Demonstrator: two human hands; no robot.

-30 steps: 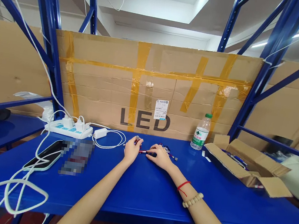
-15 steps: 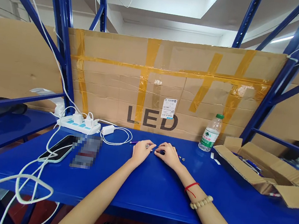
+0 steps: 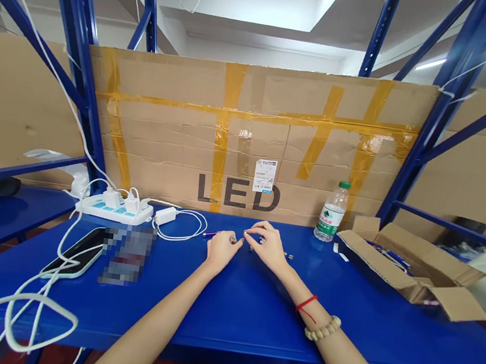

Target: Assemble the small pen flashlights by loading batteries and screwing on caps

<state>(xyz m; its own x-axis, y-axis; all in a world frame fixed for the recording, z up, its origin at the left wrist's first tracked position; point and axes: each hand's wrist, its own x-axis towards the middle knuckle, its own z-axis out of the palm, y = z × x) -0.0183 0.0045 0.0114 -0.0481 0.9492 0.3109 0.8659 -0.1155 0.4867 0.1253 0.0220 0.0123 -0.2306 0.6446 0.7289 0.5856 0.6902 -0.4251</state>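
Observation:
My left hand (image 3: 220, 248) rests on the blue table (image 3: 229, 301), fingers curled round a thin pen-like stick whose purple end (image 3: 210, 234) pokes out to the left, with a small silver piece at the fingertips. My right hand (image 3: 265, 244) is just to its right, slightly raised, thumb and fingers pinched on a tiny silver part (image 3: 246, 232). A few more small metal parts (image 3: 289, 254) lie on the table behind the right hand. The right wrist wears a red string and a bead bracelet.
A white power strip (image 3: 113, 209) with chargers and looping white cables sits at the back left, a phone (image 3: 73, 252) in front of it. A water bottle (image 3: 330, 213) stands at the back right, beside an open cardboard box (image 3: 408, 269). A cardboard wall marked LED closes the back.
My right hand has lifted off the table and now pinches a tiny silver part; the red stick seen between the hands one second ago is no longer in sight. The camera view shifted slightly.

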